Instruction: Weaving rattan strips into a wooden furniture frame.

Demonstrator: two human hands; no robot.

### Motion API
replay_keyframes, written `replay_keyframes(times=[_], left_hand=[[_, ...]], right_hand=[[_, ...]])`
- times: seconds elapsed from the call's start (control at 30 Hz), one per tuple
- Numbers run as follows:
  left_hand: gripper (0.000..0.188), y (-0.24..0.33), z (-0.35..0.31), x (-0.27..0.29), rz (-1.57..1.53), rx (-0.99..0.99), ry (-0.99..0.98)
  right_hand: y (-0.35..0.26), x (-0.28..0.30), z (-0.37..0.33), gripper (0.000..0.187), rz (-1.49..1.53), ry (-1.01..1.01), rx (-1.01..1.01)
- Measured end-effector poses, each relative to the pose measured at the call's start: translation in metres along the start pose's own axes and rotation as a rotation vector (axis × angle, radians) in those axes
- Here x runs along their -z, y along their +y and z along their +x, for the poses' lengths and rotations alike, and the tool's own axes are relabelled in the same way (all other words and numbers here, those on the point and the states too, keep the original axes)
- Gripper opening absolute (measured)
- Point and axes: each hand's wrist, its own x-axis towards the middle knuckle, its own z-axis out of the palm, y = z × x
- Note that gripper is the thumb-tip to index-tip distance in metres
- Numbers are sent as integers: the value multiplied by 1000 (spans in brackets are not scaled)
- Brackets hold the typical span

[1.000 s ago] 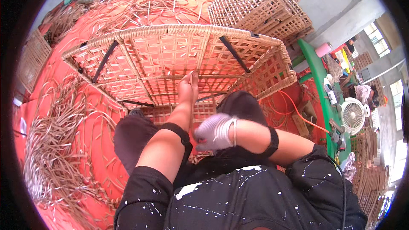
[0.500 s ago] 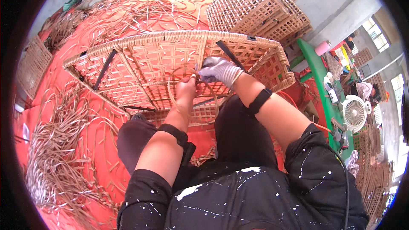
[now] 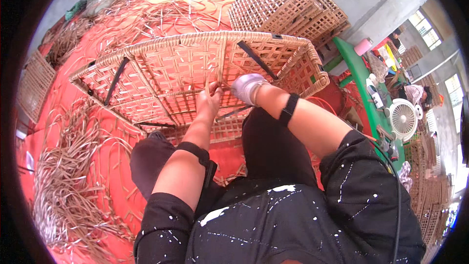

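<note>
A large woven rattan basket or panel (image 3: 173,39) with a wrapped rim and black corner straps leans in front of my knees. My bare left hand (image 3: 209,100) is at its middle crossbar, fingers pinched together on a thin tan rattan strip (image 3: 207,82) that sticks up from them. Just to the right, my right hand (image 3: 248,88) wears a pale grey-lilac glove and is against the open weave. Its fingers curl in and are partly hidden, so I cannot tell what, if anything, they hold.
Loose strips (image 3: 68,176) pile on the red floor at left, with more scattered beyond the basket. Stacked woven panels (image 3: 273,7) stand at the back. To the right, a green bench (image 3: 364,80) bears a pink bottle (image 3: 363,46), tools and a white fan (image 3: 403,120).
The looped strip around my hands is no longer in view as a loop. My right hand has drawn slightly away from my left and its fingers are more curled. The view has shifted a little.
</note>
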Motion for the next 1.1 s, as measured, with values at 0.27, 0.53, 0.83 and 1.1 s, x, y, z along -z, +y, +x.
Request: replay_keyframes(times=[0.27,0.53,0.83,1.1], left_hand=[[27,15,-11,8,439,-128,38],[34,31,-22,-3,362,-148,65],[24,21,-13,0,108,-204,78],[20,-16,17,-2,95,-117,-27]], right_hand=[[-9,-17,-64,42,329,164,150],[-32,-16,-152,48,1174,-97,194],[-31,-5,-155,42,531,-139,709],[0,1,-12,52,1120,314,190]])
